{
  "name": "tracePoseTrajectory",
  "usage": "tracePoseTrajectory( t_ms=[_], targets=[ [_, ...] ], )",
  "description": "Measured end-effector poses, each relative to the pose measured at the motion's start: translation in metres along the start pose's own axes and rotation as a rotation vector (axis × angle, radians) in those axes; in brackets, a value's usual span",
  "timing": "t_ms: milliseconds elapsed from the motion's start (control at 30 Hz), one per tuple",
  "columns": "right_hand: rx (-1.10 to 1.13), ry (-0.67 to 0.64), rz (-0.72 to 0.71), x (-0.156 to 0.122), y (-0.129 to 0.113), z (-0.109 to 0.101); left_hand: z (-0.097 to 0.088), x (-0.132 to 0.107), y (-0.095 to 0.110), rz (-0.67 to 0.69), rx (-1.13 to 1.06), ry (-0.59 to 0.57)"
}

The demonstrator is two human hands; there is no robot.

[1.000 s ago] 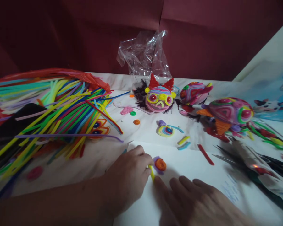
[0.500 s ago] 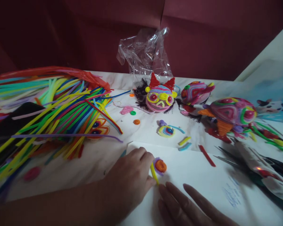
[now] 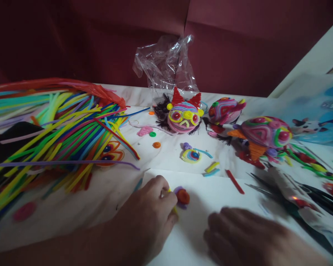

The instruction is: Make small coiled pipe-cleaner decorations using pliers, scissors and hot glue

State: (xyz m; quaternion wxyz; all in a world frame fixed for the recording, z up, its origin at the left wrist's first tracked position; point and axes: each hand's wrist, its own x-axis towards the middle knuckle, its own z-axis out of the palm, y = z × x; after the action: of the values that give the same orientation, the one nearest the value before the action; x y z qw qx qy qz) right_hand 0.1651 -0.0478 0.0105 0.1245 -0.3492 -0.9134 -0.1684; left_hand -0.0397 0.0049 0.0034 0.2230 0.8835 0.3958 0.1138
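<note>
My left hand (image 3: 152,210) is closed in a pinch on a short yellow pipe cleaner (image 3: 174,211) at the edge of a small coiled piece. That piece has a raised orange centre (image 3: 183,196) with purple around it, and lies on the white paper (image 3: 194,218). To the right, over the same sheet, my right hand (image 3: 241,232) is blurred by motion, its fingers bent; whether it grips anything cannot be made out. Just beyond the paper are a yellow and blue coiled eye shape (image 3: 191,156) and short cut pieces of pipe cleaner (image 3: 212,167).
Loose pipe cleaners (image 3: 72,136) heap at left beside a red plastic bag (image 3: 105,95). Behind stand a horned mask-like ball (image 3: 184,116) and a clear bag (image 3: 166,66). At right are a pink turtle-like figure (image 3: 266,135), a glue gun (image 3: 296,197) with a lit light, and scissors (image 3: 262,190).
My right hand has lifted off the yellow pipe cleaner and moved right, its fingers now bent. My left hand still pinches the yellow strip. The whole view has shifted slightly.
</note>
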Motion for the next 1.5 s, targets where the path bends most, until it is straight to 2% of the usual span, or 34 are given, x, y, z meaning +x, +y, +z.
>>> tracePoseTrajectory(
  t_ms=[33, 100, 200, 333, 400, 500, 600, 700, 833, 967, 1133, 1267, 1300, 1433, 1500],
  targets=[
    [-0.016, -0.049, 0.054, 0.000, 0.012, -0.002, 0.000, -0.001, 0.001, 0.011, 0.022, 0.002],
    [-0.098, -0.296, 0.214, 0.003, 0.037, -0.003, -0.001, -0.004, 0.002, 0.027, 0.068, 0.007],
    [-0.139, -0.421, 0.321, 0.012, 0.070, 0.006, -0.002, -0.008, 0.001, 0.026, 0.131, 0.033],
    [-0.123, -0.541, 0.370, 0.024, 0.088, 0.019, -0.003, -0.011, -0.005, 0.070, 0.188, 0.110],
    [-0.097, -0.584, 0.383, 0.028, 0.091, 0.018, -0.004, -0.012, -0.008, 0.092, 0.218, 0.136],
    [-0.041, -0.613, 0.428, 0.031, 0.093, 0.005, -0.011, -0.013, -0.010, 0.058, 0.218, 0.169],
    [0.055, -0.623, 0.474, 0.038, 0.088, -0.016, -0.022, -0.008, -0.005, 0.028, 0.065, 0.245],
    [0.364, -0.685, 0.463, 0.051, 0.075, -0.035, -0.032, 0.003, 0.006, 0.019, -0.135, 0.290],
    [0.766, -0.829, 0.448, 0.074, 0.058, -0.047, -0.032, 0.014, 0.017, 0.068, -0.276, 0.227],
    [1.020, -0.796, 0.400, 0.085, 0.052, -0.044, -0.025, 0.011, 0.020, 0.033, -0.349, 0.177],
    [1.083, -0.719, 0.400, 0.084, 0.051, -0.037, -0.028, 0.006, 0.021, -0.028, -0.391, 0.199],
    [1.097, -0.667, 0.442, 0.083, 0.049, -0.039, -0.033, 0.009, 0.018, -0.114, -0.617, 0.159],
    [1.101, -0.655, 0.453, 0.083, 0.049, -0.040, -0.033, 0.010, 0.017, -0.134, -0.660, 0.180],
    [1.057, -0.560, 0.538, 0.079, 0.039, -0.040, -0.035, 0.009, 0.016, -0.248, -0.714, 0.404],
    [0.992, -0.491, 0.593, 0.076, 0.030, -0.039, -0.034, 0.007, 0.019, -0.302, -0.764, 0.382]
  ],
)
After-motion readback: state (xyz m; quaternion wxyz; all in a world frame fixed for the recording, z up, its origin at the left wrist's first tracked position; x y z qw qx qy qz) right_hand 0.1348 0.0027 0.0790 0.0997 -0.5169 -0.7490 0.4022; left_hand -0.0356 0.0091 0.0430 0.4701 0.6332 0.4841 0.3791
